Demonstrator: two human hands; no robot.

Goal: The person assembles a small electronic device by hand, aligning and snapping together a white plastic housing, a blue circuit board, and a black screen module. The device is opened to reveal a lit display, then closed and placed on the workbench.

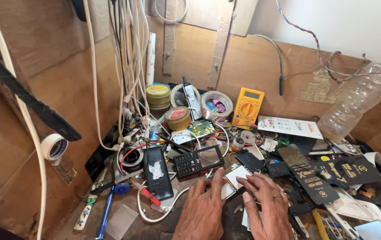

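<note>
My left hand (203, 209) and my right hand (264, 205) rest low in the middle of a cluttered wooden bench, fingers pointing away from me. Their fingertips meet over a small white flat part (236, 175); whether either hand grips it I cannot tell. A ring sits on a finger of my right hand. Just beyond my left hand lies a black keypad phone (198, 161), face up. Left of that a black phone back shell (157, 172) lies flat with white residue on it.
A yellow multimeter (247, 107) leans on the back wall beside tape rolls (217, 103) and round tins (158, 95). White cables (130, 66) hang at the left. A clear plastic bottle (363, 95) stands right. Black packets (328, 173), screwdrivers (106, 212) and loose parts cover the bench.
</note>
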